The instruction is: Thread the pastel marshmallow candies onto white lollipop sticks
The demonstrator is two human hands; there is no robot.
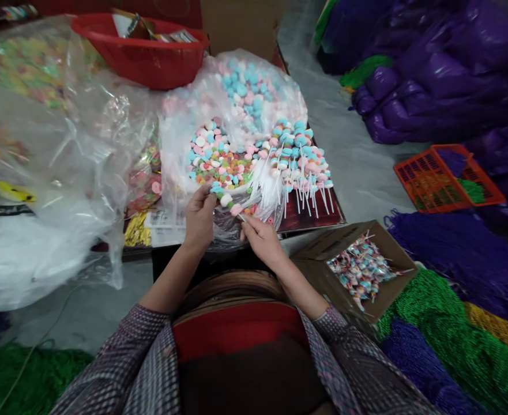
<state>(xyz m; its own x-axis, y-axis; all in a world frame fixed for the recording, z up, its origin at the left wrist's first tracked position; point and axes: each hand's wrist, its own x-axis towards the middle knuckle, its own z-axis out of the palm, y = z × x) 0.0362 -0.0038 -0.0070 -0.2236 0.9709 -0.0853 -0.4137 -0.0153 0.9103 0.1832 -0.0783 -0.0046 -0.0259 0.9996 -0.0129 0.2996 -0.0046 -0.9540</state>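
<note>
A candy skewer (226, 200) with blue, white, green and pink pieces is held slantwise between my hands, over the near rim of the loose candy. My left hand (199, 216) pinches its upper end at the blue candy. Below the pink piece, my right hand (260, 236) grips the white stick. Just beyond lie loose candies (223, 164), small coloured rings and marshmallow-like pieces, in an opened plastic bag. White sticks (266, 187) lie in a bunch to the right. Finished-looking candy skewers (301, 155) are piled beside them, their sticks pointing toward me.
A red basin (150, 55) stands at the back. Large clear bags of candy (33, 69) fill the left. Right of the table, a cardboard box (308, 253) holds wrapped candy skewers. An orange crate (448, 178), purple bags (435, 80) and green bead strands (452, 328) lie farther right.
</note>
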